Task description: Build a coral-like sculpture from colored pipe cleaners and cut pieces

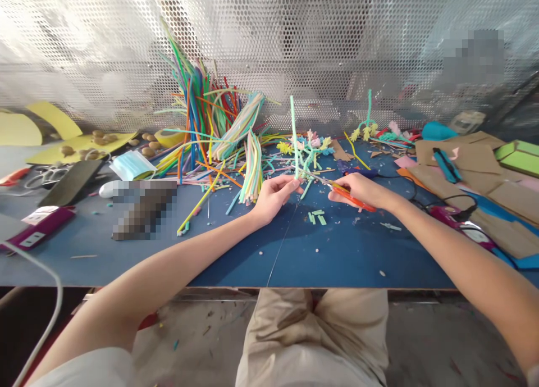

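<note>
My left hand [275, 199] pinches a pale green pipe cleaner [293, 134] near its lower end; the stem stands upright above the fingers. In my right hand [364, 191] is a pair of scissors [351, 196] with orange handles, its blades pointing left toward the pinched end. Whether the blades touch the stem I cannot make out. Several short cut green pieces [316, 217] lie on the blue table below the hands. Just behind, pipe-cleaner flowers [314, 142] in yellow, pink and green rest on the table.
Bundles of coloured pipe cleaners [202, 112] stand and lie at the back left, against a perforated metal screen [295, 33]. A face mask [132, 165] and a purple power strip [46, 227] are on the left. Cardboard pieces [514, 196] and a box cutter [447, 165] lie right.
</note>
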A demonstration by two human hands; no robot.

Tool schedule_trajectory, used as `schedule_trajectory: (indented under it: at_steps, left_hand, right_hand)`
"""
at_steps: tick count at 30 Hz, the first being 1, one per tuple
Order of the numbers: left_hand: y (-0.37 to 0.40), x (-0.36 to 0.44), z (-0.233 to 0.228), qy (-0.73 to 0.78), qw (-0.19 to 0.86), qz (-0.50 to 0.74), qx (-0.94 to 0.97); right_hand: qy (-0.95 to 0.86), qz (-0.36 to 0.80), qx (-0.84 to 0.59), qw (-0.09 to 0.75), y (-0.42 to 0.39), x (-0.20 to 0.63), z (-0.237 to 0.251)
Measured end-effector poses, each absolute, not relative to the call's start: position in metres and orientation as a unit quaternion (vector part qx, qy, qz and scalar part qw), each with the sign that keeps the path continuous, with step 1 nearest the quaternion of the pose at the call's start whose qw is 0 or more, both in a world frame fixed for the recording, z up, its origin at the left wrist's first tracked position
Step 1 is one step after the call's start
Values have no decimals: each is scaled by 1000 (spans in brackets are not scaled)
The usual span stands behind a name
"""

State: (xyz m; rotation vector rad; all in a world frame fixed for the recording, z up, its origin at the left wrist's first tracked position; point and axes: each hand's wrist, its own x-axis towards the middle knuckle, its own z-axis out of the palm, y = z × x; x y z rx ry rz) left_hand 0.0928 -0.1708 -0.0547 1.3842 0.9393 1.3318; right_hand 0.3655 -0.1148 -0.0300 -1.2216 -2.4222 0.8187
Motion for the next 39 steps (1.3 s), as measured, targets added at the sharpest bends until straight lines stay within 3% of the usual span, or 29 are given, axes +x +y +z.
schedule_trajectory:
  at_steps: [5, 13, 26, 30, 35, 39]
  left_hand:
    - [-174, 92, -52, 392, 447, 524, 610]
    - [-185, 95, -45, 400, 438, 500, 631]
    - [-181, 94, -47, 395, 446, 494, 633]
    - [-178, 93, -50, 392, 444, 500, 632]
    - [-173, 88, -59, 393, 253, 371, 803]
    - [-170, 88, -65, 369, 91, 286, 880]
  right_hand:
    - [-864, 298, -384, 134, -125, 360, -27]
    - [-830, 442, -319, 121, -142, 347, -28]
    - [-845, 390, -347, 120, -139, 344, -39]
    - [-832, 367, -381, 164, -139, 341, -40]
    - [-800, 319, -460, 218, -132, 346, -27]
    - [-820, 127, -534, 161, -119, 357, -24]
